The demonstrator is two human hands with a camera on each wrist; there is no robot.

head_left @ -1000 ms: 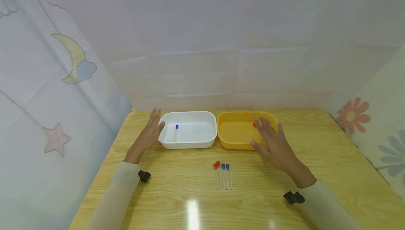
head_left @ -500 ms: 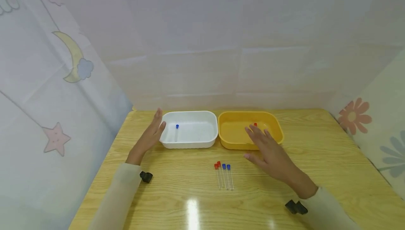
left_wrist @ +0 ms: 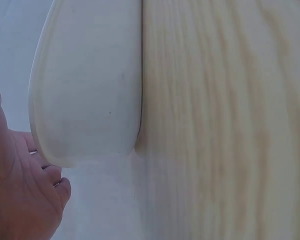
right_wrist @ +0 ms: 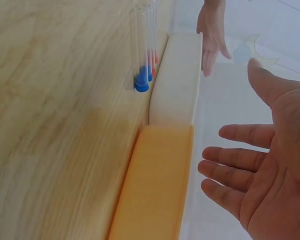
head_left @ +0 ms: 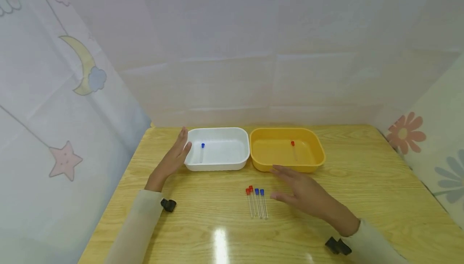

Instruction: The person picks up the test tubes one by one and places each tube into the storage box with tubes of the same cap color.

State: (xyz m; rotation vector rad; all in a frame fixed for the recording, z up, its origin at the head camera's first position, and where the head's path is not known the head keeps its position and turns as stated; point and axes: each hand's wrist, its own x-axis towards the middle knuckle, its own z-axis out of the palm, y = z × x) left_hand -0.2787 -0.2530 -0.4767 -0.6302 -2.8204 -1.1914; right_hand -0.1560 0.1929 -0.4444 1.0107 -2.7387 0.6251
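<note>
My left hand (head_left: 172,160) is at the left end of a white tray (head_left: 226,151), fingers straight, holding nothing. In the left wrist view its fingers are partly hidden behind the tray's wall (left_wrist: 90,90). A blue-capped test tube (head_left: 203,146) lies in that tray. My right hand (head_left: 306,193) hovers before the yellow tray (head_left: 270,153), fingers extended and thumb apart, with nothing in it. Just left of its fingertips, two red-capped test tubes (head_left: 248,192) and two blue-capped test tubes (head_left: 262,192) lie side by side on the table. One red-capped test tube (head_left: 293,144) lies in the yellow tray.
Both trays stand next to each other near the back of the wooden table (head_left: 203,231). Behind them rises a pale cloth backdrop (head_left: 232,86), which also closes off the left and right sides. A small black device (head_left: 338,246) is at the right cuff.
My right hand has moved from over the yellow tray toward me and left, nearer the tubes on the table. The red-capped tube in that tray is now uncovered. My left hand has barely shifted.
</note>
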